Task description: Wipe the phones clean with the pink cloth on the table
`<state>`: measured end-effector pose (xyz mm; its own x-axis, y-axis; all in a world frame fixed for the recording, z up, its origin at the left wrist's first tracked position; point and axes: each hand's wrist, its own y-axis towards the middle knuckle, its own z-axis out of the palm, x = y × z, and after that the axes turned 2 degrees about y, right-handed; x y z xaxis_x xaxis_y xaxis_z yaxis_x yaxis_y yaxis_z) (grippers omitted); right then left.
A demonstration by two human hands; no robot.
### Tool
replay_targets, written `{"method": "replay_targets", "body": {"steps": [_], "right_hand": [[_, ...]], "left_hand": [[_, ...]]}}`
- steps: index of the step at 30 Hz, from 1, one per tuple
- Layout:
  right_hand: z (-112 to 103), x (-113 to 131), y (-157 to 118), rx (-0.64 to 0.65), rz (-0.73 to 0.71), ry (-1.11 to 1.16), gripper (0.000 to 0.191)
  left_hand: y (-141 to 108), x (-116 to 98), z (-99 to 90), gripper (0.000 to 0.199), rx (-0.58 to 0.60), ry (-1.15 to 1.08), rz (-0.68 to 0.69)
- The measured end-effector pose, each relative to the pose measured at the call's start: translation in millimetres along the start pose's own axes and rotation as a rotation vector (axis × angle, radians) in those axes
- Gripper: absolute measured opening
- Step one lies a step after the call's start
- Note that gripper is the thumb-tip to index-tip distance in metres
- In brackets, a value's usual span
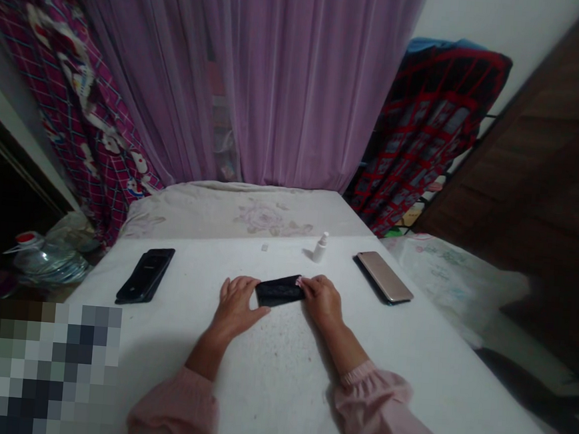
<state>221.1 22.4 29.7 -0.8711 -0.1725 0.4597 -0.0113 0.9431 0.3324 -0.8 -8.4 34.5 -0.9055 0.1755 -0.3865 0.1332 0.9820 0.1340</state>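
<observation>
A black phone (278,291) lies flat on the white-covered table (276,390) between my hands. My left hand (236,304) holds its left end, with the thumb at the near edge and the fingers at the far corner. At the right end, my right hand (323,302) pinches a small pink patterned cloth (299,280) against the phone's surface. Beyond the right hand a small white spray bottle (320,247) stands upright. A tiny pale square piece (264,248) lies past the phone.
Stacked dark phones (146,275) lie at the left; a gold phone (386,277) rests on a dark one at the right. Purple curtains (300,84) hang behind the table. A large clear bottle with a red cap (48,261) is off the left edge.
</observation>
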Motion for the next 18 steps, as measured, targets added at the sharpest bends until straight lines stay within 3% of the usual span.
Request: {"method": "replay_targets", "body": {"steps": [6,14,18], "right_hand": [[-12,-6,-27,0.016,0.061,0.036,0.02],[-10,20,26,0.194,0.174,-0.121,0.026],[-8,29,37,0.215,0.237,-0.124,0.03]], "left_hand": [[0,0,-1.3,0.052,0.021,-0.016,0.005],[1,2,1.5,0.051,0.001,-0.009,0.026],[1,1,2.4,0.05,-0.008,-0.004,0.012]]}}
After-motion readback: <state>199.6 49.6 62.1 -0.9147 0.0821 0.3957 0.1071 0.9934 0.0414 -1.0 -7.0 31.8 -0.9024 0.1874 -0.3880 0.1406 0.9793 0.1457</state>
